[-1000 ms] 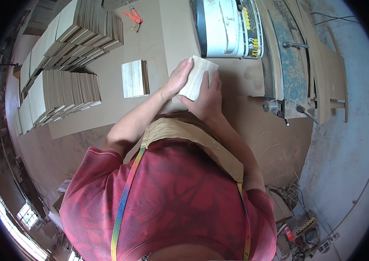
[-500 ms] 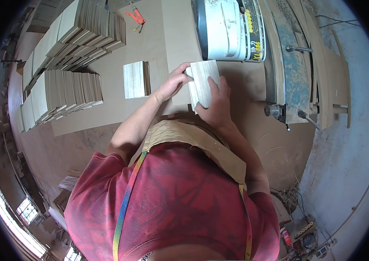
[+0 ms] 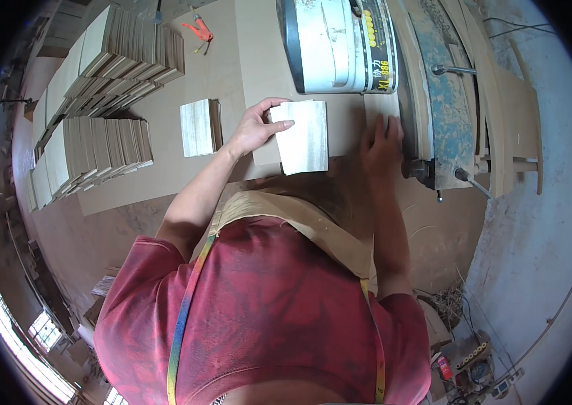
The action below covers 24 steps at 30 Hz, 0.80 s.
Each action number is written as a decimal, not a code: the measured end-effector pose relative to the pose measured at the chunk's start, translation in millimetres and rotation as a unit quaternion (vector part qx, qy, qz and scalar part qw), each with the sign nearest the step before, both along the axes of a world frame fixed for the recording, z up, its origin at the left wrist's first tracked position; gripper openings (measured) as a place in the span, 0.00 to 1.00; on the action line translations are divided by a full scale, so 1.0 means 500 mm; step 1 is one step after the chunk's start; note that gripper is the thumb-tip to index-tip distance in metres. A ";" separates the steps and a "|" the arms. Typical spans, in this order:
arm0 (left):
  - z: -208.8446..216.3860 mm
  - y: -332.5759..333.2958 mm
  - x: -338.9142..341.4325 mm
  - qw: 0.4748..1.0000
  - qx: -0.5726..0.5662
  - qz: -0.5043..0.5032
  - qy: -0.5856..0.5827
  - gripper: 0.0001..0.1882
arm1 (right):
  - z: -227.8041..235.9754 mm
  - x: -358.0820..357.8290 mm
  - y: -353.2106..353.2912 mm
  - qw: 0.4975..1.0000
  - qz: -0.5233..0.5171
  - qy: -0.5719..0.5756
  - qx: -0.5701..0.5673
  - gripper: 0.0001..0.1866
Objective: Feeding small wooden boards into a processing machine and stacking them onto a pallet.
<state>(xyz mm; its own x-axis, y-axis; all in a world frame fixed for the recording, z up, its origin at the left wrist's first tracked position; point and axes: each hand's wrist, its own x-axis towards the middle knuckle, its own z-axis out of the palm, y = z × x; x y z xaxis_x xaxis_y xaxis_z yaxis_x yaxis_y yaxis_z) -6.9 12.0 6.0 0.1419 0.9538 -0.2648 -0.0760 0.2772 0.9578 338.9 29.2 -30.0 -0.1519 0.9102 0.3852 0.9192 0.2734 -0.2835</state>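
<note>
The left hand is pinching the left edge of a pale, square wooden board, thumb on top and fingers curled under, so its grip is clenched on the board. The board is lying flat on the brown surface, just in front of the grey-and-white drum machine. The right hand is resting flat, fingers spread and grasping nothing, on the surface just to the right of the board and right beside the machine's blue-painted metal frame.

To the left of the board, a small stack of similar cut boards is sitting apart from it, and farther left, long rows of stacked boards are lining the surface. An orange hand tool is lying beyond them.

The likely trouble here is the right hand: it is sitting very near the machine, so a slip of the board toward the drum could draw fingers in. The board is also held by one edge only, so it could pivot or skew if pushed.
</note>
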 end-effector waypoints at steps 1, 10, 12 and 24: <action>0.004 -0.001 0.010 1.000 -0.004 0.017 -0.001 0.26 | -0.016 -0.007 0.032 1.000 -0.004 0.003 0.000 0.28; -0.044 0.006 0.070 0.986 0.051 0.127 0.096 0.22 | 0.141 -0.229 -0.107 0.986 0.086 0.117 -0.083 0.38; -0.055 0.019 0.069 0.988 0.049 0.130 0.070 0.21 | 0.136 -0.239 -0.110 0.987 0.063 0.114 -0.097 0.40; -0.006 0.019 0.006 0.996 -0.013 0.085 0.013 0.21 | 0.013 0.014 -0.060 0.999 -0.031 -0.001 0.010 0.31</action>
<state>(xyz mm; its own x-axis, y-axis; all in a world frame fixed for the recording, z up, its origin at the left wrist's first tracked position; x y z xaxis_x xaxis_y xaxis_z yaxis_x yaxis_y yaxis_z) -3.6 21.5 3.1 -0.0279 0.9562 -0.2914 -0.0983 0.2875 0.9527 346.1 -0.8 -23.6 -0.0952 0.9104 0.4026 0.9351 0.2204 -0.2774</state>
